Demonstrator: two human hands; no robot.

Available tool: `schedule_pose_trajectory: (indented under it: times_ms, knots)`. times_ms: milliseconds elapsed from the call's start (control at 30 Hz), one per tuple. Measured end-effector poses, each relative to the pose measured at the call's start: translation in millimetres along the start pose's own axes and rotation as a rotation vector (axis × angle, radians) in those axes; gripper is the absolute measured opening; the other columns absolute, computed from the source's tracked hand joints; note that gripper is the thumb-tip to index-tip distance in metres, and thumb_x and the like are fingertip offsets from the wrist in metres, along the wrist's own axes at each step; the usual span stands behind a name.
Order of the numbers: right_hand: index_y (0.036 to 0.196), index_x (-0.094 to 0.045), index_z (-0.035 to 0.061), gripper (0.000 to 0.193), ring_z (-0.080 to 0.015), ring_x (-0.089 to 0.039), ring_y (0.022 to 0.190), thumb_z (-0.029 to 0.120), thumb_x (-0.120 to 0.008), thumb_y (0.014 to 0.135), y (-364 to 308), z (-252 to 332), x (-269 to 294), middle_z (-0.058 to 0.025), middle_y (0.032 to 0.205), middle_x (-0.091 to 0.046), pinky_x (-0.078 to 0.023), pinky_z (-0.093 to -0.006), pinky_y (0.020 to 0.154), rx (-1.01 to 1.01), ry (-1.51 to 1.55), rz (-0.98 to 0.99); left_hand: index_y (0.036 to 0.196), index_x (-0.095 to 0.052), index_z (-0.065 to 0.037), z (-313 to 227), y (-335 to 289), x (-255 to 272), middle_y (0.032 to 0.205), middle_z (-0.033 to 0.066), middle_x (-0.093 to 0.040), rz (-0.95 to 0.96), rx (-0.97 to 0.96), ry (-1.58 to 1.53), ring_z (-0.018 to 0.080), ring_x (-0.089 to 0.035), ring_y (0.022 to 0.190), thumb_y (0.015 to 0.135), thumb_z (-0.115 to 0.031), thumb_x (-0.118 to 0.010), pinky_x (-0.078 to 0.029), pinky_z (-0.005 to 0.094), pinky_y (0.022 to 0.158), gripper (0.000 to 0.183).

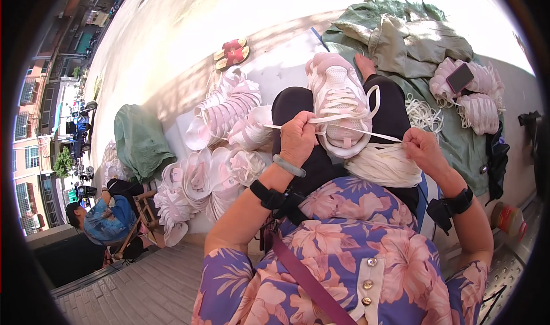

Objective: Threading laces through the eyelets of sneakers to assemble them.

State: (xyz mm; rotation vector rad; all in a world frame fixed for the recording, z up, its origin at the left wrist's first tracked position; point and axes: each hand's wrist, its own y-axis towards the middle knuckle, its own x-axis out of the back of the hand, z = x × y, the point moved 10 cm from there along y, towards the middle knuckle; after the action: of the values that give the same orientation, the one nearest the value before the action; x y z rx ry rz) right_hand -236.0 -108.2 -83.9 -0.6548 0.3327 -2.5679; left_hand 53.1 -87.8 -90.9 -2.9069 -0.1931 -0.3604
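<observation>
A pale pink and white sneaker [335, 87] rests between my knees, its toe pointing away from me. White shoelace [378, 135] runs through its eyelets and stretches across the ankle opening. My left hand [298, 135] is closed on the lace at the shoe's left side, fingers pinched together. To the right, my right hand [423, 149] pinches the other stretch of lace, which looks drawn tight. One loose loop of lace arcs up beside the sneaker's right edge. In my lap, just under the shoe, lies a thick bundle of white laces [385, 166].
Many stacked pink-and-white shoes [226, 110] lie to the left, beside a green sack [142, 135]. At right, a phone [459, 77] sits on bundled shoe pieces atop green sheeting [458, 153]. Red sandals [232, 53] lie ahead. Another person [109, 219] sits at far left.
</observation>
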Motion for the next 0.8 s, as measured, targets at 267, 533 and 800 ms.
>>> schedule_pose_trajectory:
  times_ms: [267, 533, 800]
  knots:
    - [0.076, -0.06, 0.0034, 0.005, -0.0236, -0.056, 0.061, 0.008, -0.061, 0.075, 20, 73, -4, -0.0099, 0.067, -0.057, -0.043, -0.0336, 0.057, 0.372, -0.226, -0.264, 0.094, -0.061, 0.002, -115, -36, -33, 0.074, 0.0127, -0.06, -0.109, -0.727, 0.457, 0.0258, -0.058, 0.059, 0.077, -0.001, -0.062, -0.047, 0.0339, 0.059, 0.017]
    - [0.081, -0.056, -0.0023, 0.019, -0.0091, -0.054, 0.048, 0.016, -0.059, 0.087, 57, 34, -49, -0.0064, 0.06, -0.059, -0.043, -0.0241, 0.043, -0.013, 0.354, -0.086, 0.098, -0.061, 0.002, -27, -2, -74, 0.063, 0.0114, -0.062, 0.108, -0.27, 0.338, 0.0171, -0.06, 0.052, 0.086, -0.006, -0.053, -0.046, 0.0275, 0.048, 0.016]
    - [0.07, -0.056, 0.0004, 0.017, -0.0056, -0.049, 0.046, 0.009, -0.06, 0.084, 63, 26, -52, -0.002, 0.056, -0.054, -0.039, -0.0222, 0.041, 0.043, 0.451, -0.116, 0.104, -0.06, -0.002, 3, -2, -84, 0.064, 0.0029, -0.06, 0.129, 0.109, -0.143, 0.0048, -0.05, 0.045, 0.086, -0.007, -0.056, -0.037, 0.0183, 0.036, 0.018]
